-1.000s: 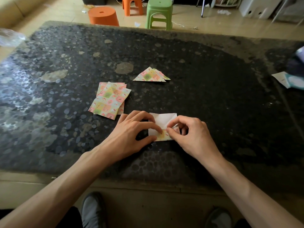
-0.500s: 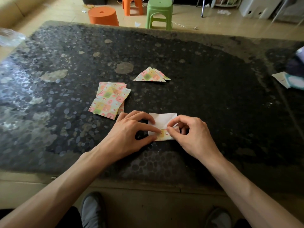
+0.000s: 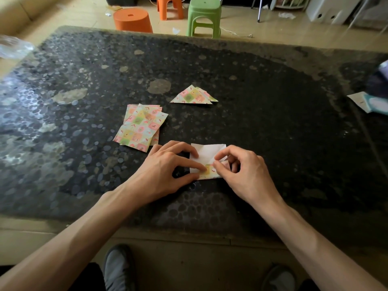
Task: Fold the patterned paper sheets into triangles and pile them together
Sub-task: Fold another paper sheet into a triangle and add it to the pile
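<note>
Both your hands have hardly moved: left hand [image 3: 165,166] grips the sheet [image 3: 207,151], right hand [image 3: 245,171] pinches its patterned corner, so this fold remains unfinished.

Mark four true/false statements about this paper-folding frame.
1. The left hand and right hand both pinch the white-backed patterned paper sheet on the dark speckled table. True.
2. The folded patterned triangles lie apart from the flat patterned sheet stack. True.
3. The stack lies right of both hands. False: it lies left, beyond the left hand.
4. The green plastic stool stands on the table. False: it stands on the floor beyond.
</note>
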The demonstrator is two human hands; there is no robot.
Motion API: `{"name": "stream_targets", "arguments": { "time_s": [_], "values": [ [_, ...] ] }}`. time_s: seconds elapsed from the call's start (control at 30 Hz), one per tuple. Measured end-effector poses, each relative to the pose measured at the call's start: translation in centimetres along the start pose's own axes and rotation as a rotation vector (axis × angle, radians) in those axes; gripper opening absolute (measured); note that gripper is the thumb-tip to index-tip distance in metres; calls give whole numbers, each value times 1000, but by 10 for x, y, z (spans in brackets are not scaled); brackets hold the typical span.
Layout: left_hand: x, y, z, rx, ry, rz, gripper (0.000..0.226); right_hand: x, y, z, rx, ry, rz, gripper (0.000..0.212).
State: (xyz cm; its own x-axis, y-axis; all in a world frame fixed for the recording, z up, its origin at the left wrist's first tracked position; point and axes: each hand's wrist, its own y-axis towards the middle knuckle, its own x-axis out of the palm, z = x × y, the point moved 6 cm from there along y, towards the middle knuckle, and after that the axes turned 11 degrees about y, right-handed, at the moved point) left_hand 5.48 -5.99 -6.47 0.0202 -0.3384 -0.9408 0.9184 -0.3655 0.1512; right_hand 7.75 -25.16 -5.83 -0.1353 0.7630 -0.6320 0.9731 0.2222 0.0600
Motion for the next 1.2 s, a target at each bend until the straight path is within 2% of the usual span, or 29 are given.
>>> {"name": "stream_targets", "arguments": {
  "time_s": [0.13,0.33,1.2],
  "values": [
    [-3,-1,1,10,11,21,32,-2,-3,-1,-45,23,9,20],
    [-3,-1,2,5,10,33,36,15,-10,0,-59,-51,-69,55],
    [-1,1,0,-15,-49,-31,37,21,-8,0,1,-140,-84,52]
  ]
}}
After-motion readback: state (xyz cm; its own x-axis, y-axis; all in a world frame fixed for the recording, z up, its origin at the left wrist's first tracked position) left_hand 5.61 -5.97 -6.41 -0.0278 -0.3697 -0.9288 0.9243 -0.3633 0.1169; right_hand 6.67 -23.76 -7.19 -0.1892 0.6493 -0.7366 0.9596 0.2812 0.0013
